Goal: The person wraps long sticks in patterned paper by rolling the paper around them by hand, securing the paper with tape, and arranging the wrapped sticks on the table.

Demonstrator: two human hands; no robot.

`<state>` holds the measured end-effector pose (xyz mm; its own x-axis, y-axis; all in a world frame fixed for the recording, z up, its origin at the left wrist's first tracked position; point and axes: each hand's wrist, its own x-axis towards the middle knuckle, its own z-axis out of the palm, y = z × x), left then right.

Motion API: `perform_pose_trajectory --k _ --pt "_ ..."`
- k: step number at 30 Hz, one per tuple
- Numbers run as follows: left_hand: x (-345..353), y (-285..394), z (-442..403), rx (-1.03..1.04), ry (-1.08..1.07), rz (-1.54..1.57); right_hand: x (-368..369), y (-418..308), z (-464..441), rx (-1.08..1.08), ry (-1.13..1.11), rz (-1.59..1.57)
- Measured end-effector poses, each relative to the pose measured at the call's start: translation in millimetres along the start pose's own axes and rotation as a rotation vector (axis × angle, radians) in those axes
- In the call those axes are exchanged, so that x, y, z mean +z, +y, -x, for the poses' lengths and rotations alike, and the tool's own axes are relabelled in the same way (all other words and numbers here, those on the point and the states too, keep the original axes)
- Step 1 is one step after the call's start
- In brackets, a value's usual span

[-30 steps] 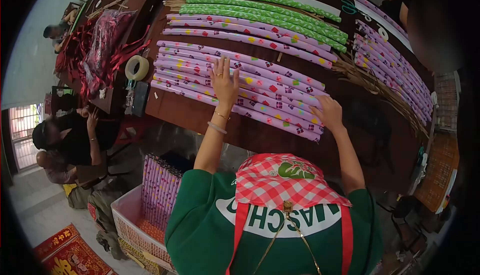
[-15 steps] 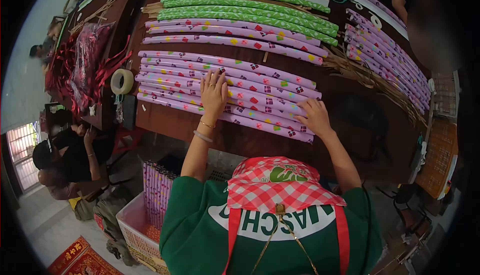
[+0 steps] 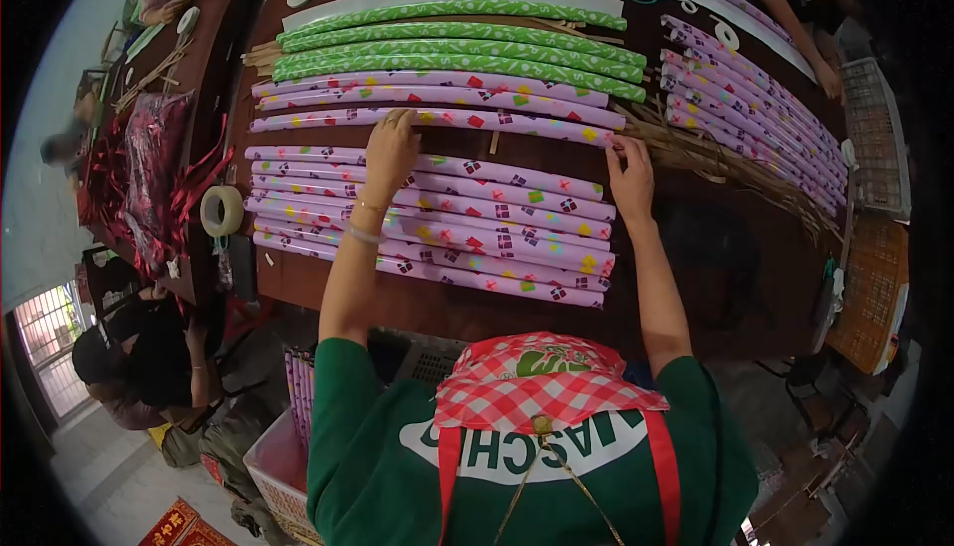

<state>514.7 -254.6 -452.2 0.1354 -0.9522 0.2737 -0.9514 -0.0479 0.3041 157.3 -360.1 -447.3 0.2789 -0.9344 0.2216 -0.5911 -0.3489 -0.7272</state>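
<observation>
Head view: purple roll [image 3: 462, 118] lies under left hand [image 3: 393, 156], right hand [image 3: 631, 176] at its end, grip unclear.

The person's left arm [image 3: 350, 273] and right arm [image 3: 660, 283] stretch from near to far, well apart, leaning slightly inward. The left hand [image 3: 394, 152] shows its back, fingers pointing far and curled at the tips. The right hand [image 3: 632, 180] sits slightly nearer, fingers bent toward the left.
</observation>
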Motion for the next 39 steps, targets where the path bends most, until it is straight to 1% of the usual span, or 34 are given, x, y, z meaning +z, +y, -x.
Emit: perform_pose_trajectory --k 1,2,5,7,8,9,10,11,12,13,15,18,20,21,22,23,25,26,27,29,31,32,35,36,37,39 --pt "5 -5 -12 0.038 -0.102 -0.07 -2 -4 1 -0.007 0.0 0.0" --pt "8 -9 -20 0.084 -0.117 -0.149 -7 -8 4 -0.013 0.001 0.002" --pt "8 -16 -34 0.177 -0.239 -0.231 -20 4 18 -0.013 -0.065 0.052" --pt "8 -19 -41 0.227 -0.309 -0.272 -24 11 26 0.006 -0.057 0.045" --pt "5 -23 -44 0.289 -0.348 -0.272 -26 14 29 -0.043 -0.084 0.106" --pt "3 -23 -47 0.292 -0.343 -0.282 -28 6 27 -0.091 -0.111 0.165" --pt "1 -22 -47 0.295 -0.286 -0.17 -30 -1 25 -0.096 -0.105 0.156" --pt "0 -22 -44 0.296 -0.234 -0.058 -34 -9 23 -0.219 -0.048 0.251" --pt "-28 7 -43 0.218 -0.217 -0.013 -40 -22 21 -0.34 0.006 0.343" --pt "-34 9 -42 0.233 -0.218 -0.028 -44 -30 18 -0.382 0.011 0.404" --pt "-57 21 -37 0.249 -0.243 -0.021 -51 -32 17 -0.403 0.078 0.415" --pt "-90 41 -21 0.273 -0.163 -0.016 -67 -45 25 -0.32 0.219 0.294" --pt "-108 52 -10 0.342 -0.096 0.079 -87 -63 28 -0.317 0.253 0.263" --pt "-110 53 -6 0.388 -0.063 0.088 -97 -71 29 -0.402 0.229 0.354" --pt "-112 56 0 0.387 -0.057 0.087 -103 -76 32 -0.484 0.208 0.448" --pt "-114 61 5 0.379 -0.067 0.08 -108 -67 34 -0.511 0.072 0.393" --pt "-112 65 13 0.365 -0.086 0.06 -103 -61 44 -0.469 -0.089 0.267" --pt "-105 62 19 0.369 -0.08 0.062 -100 -59 49 -0.437 -0.151 0.253" --pt "-96 58 25 0.354 -0.107 0.087 -94 -53 54 -0.439 -0.15 0.258" --pt "-77 45 39 0.307 -0.186 0.186 -78 -38 66 -0.398 -0.213 0.136" --pt "-63 36 54 0.284 -0.276 0.225 -64 -27 76 -0.422 -0.23 0.177" --pt "-60 33 60 0.234 -0.346 0.219 -58 -24 81 -0.388 -0.269 0.163" --pt "-39 10 76 0.272 -0.379 0.263 -45 -21 86 -0.326 -0.336 0.113" --pt "-40 10 77 0.247 -0.413 0.258 -41 -20 88 -0.299 -0.369 0.08" --pt "-41 10 77 0.25 -0.416 0.258 -37 -16 91 -0.296 -0.366 0.079" --pt "-42 11 77 0.261 -0.415 0.26 -30 -10 93 -0.22 -0.397 -0.022"
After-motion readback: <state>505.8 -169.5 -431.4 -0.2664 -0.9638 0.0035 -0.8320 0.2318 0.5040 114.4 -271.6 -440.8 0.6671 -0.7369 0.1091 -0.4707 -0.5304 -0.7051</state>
